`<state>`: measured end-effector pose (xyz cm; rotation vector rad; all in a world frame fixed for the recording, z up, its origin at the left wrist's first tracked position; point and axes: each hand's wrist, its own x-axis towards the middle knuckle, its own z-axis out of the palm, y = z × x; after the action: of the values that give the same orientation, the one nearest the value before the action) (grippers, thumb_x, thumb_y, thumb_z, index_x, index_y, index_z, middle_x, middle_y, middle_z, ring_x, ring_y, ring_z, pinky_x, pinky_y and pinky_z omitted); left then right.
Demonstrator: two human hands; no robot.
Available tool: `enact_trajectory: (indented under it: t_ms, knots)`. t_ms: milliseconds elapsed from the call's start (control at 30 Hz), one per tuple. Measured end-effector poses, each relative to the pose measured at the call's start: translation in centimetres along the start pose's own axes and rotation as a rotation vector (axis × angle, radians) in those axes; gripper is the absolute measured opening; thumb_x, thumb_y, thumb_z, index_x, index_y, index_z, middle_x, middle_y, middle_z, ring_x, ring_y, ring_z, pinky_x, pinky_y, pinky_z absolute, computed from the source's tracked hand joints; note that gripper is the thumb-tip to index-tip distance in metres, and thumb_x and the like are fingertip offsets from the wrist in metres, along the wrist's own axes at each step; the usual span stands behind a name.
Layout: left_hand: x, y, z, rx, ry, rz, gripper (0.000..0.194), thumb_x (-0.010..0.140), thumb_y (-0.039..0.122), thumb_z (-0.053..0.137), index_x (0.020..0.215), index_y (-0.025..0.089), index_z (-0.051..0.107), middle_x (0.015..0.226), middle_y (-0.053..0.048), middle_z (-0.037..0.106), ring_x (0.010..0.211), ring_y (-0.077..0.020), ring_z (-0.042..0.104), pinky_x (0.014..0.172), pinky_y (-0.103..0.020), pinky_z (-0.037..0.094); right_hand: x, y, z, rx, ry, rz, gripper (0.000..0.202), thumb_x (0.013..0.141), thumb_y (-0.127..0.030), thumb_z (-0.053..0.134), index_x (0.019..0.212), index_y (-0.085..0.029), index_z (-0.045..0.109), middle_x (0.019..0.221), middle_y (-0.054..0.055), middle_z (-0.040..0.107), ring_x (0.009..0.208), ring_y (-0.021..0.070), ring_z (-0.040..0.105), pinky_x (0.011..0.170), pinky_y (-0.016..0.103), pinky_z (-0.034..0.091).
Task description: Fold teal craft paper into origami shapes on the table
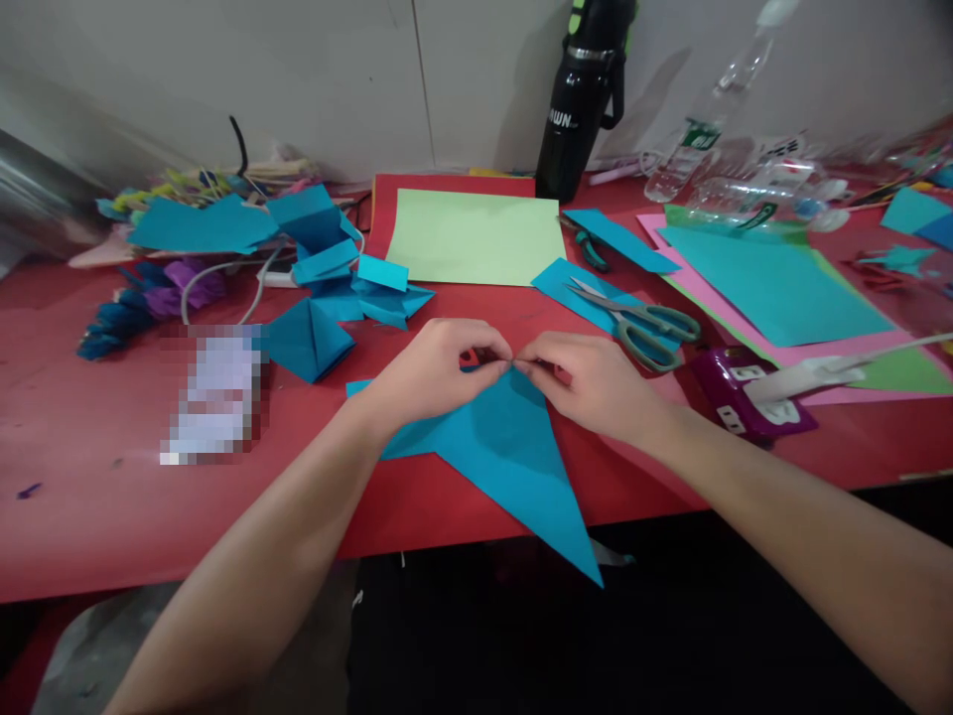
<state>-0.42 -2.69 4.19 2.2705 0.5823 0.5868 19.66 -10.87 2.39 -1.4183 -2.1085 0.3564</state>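
Note:
A folded sheet of blue paper (pixel 506 437) lies at the front of the red table, one pointed corner hanging past the edge. My left hand (pixel 454 362) pinches the paper's top corner between thumb and fingers. Right beside it, my right hand (pixel 581 377) pinches the same corner, the fingertips of both nearly touching. Just behind my right hand, scissors (pixel 640 318) rest shut on a blue paper strip (pixel 555 283). Left of my left hand stands a folded blue paper piece (pixel 309 341), with more folded blue pieces (pixel 339 263) behind it.
A pale green sheet (pixel 476 238) lies at the back, near a black flask (pixel 585 99). Clear plastic bottles (pixel 766 204) and stacked coloured paper (pixel 781 288) are on the right. A purple power socket (pixel 745 392) with a plugged cable sits by my right forearm. A blurred-out object (pixel 219 392) lies left.

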Motion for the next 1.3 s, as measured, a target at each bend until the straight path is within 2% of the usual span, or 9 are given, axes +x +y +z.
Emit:
enact_trajectory:
  t_ms: [200,500,733,900,1000,1067,1133,1200,1300]
  knots:
    - [-0.1,-0.1,-1.4,0.025,-0.016,-0.058,0.012,0.085,0.017,0.062,0.088,0.018,0.075,0.087,-0.002,0.075,0.081,-0.0159,0.067,0.075,-0.027,0.054,-0.2,0.5,-0.4,0.000,0.084,-0.039,0.015,0.098,-0.023,0.052,0.095,-0.021,0.067,0.097,0.005,0.074,0.090,0.0219,0.068,0.080,0.034,0.049]
    - [-0.4,-2.2,-3.8,0.094,-0.041,-0.221,0.015,0.083,0.029,0.065,0.084,0.020,0.076,0.083,-0.004,0.076,0.076,-0.0190,0.067,0.066,-0.028,0.052,-0.5,2.5,-2.8,-0.060,0.195,0.063,0.020,0.098,-0.035,0.052,0.092,-0.029,0.070,0.096,0.004,0.076,0.089,0.0268,0.070,0.083,0.044,0.053]
    - [-1.0,-3.7,-6.1,0.216,-0.085,-0.336,0.018,0.080,0.035,0.065,0.084,0.024,0.079,0.080,-0.002,0.077,0.072,-0.0212,0.069,0.063,-0.030,0.052,-1.3,4.3,-4.6,-0.133,0.269,0.132,0.020,0.096,-0.039,0.055,0.092,-0.028,0.071,0.095,0.006,0.076,0.090,0.0289,0.070,0.079,0.043,0.053]
    - [-1.7,-5.0,-7.4,0.341,0.024,-0.422,0.014,0.077,0.033,0.068,0.073,0.023,0.077,0.072,-0.004,0.076,0.067,-0.0230,0.068,0.060,-0.031,0.051,-2.0,5.9,-5.6,-0.163,0.392,0.192,0.020,0.096,-0.042,0.057,0.094,-0.027,0.071,0.093,0.007,0.076,0.081,0.0271,0.068,0.070,0.041,0.051]
    - [-1.4,-4.1,-6.7,0.184,0.064,-0.399,0.017,0.081,0.037,0.069,0.083,0.023,0.078,0.086,-0.005,0.078,0.083,-0.0254,0.072,0.072,-0.033,0.056,-2.0,6.2,-5.3,-0.059,0.435,0.252,0.023,0.095,-0.046,0.058,0.092,-0.027,0.070,0.084,0.006,0.073,0.072,0.0249,0.067,0.066,0.041,0.052]
    - [-1.0,-2.9,-5.6,0.052,-0.018,-0.391,0.024,0.083,0.043,0.070,0.095,0.023,0.078,0.098,-0.006,0.078,0.090,-0.0256,0.072,0.077,-0.034,0.058,-1.9,6.2,-4.7,0.074,0.443,0.319,0.024,0.094,-0.049,0.059,0.090,-0.028,0.069,0.076,0.004,0.069,0.065,0.0230,0.065,0.062,0.040,0.053]
    - [-0.6,-1.9,-4.3,-0.124,-0.109,-0.457,0.038,0.086,0.051,0.067,0.110,0.022,0.075,0.105,-0.008,0.076,0.088,-0.0256,0.073,0.073,-0.035,0.060,-1.6,6.2,-3.8,0.239,0.443,0.380,0.023,0.093,-0.049,0.061,0.089,-0.028,0.069,0.071,0.002,0.065,0.061,0.0209,0.063,0.060,0.038,0.054]
    - [-0.2,-1.2,-3.0,-0.272,-0.072,-0.429,0.046,0.085,0.052,0.069,0.119,0.022,0.069,0.116,-0.010,0.073,0.098,-0.0268,0.072,0.075,-0.034,0.061,-1.3,6.3,-2.8,0.423,0.435,0.409,0.023,0.092,-0.048,0.063,0.089,-0.027,0.068,0.071,0.001,0.064,0.063,0.0190,0.063,0.062,0.037,0.056]
    - [0.2,-1.0,-1.4,-0.471,-0.049,-0.330,0.039,0.089,0.046,0.067,0.117,0.019,0.067,0.119,-0.011,0.072,0.107,-0.0283,0.069,0.086,-0.038,0.060,-1.1,6.2,-1.6,0.622,0.386,0.447,0.025,0.091,-0.048,0.065,0.091,-0.023,0.068,0.078,0.002,0.067,0.066,0.0173,0.065,0.066,0.037,0.059]
